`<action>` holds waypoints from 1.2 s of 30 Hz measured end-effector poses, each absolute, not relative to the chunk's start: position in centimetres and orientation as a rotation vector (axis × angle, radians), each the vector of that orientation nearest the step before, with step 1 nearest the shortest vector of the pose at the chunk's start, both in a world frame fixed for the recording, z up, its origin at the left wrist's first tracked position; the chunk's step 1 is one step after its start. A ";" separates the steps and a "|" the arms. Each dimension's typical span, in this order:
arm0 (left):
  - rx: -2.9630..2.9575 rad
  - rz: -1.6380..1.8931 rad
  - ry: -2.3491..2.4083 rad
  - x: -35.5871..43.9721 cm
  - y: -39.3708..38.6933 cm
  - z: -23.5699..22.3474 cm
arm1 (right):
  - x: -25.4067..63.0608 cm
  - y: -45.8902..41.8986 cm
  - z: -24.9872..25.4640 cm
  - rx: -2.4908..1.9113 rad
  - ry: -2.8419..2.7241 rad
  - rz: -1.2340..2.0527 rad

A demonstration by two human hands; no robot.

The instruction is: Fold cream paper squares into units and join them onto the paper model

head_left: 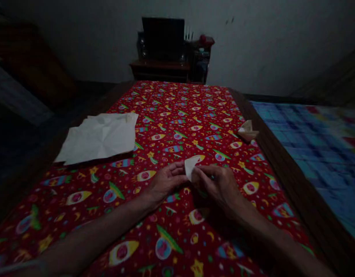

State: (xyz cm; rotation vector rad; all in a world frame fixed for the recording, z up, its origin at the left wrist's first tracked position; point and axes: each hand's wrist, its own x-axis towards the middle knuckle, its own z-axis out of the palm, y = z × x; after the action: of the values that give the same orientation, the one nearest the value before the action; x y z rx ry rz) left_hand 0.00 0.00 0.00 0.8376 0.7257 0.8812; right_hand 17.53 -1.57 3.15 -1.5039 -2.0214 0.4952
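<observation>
A small piece of folded white paper (190, 166) is held between my two hands, just above the red patterned cloth. My left hand (171, 177) pinches its left edge, thumb below and fingers behind. On the other side, my right hand (219, 181) grips the lower right part between thumb and forefinger. Part of the paper is covered by the right fingers. To the left lies a stack of creased white paper sheets (101, 136). Near the right edge of the cloth sits a folded paper boat shape (248, 131).
The red cloth (177, 134) with rockets and stars covers a long surface with dark wooden edges (269, 154). A dark television (163, 38) stands on a wooden cabinet (160, 66) by the far wall. Blue checked fabric (304, 154) lies at right. The room is dim.
</observation>
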 end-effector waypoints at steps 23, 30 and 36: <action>2.120 1.068 0.981 -1.5 2.0 -0.1 | 20.3 0.3 1.7 -0.993 -2.485 0.101; 2.220 1.029 0.751 -1.1 1.6 0.2 | 20.2 0.5 0.8 -0.903 -2.457 0.152; 2.156 1.191 0.826 -1.3 2.2 -0.6 | 21.8 0.3 0.9 -0.895 -2.424 0.250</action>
State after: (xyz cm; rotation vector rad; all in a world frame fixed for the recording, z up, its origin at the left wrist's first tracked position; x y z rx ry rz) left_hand -1.26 2.25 -0.62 2.1561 0.8261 1.1913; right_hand 21.82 0.27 0.89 -0.8949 -2.4239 0.2505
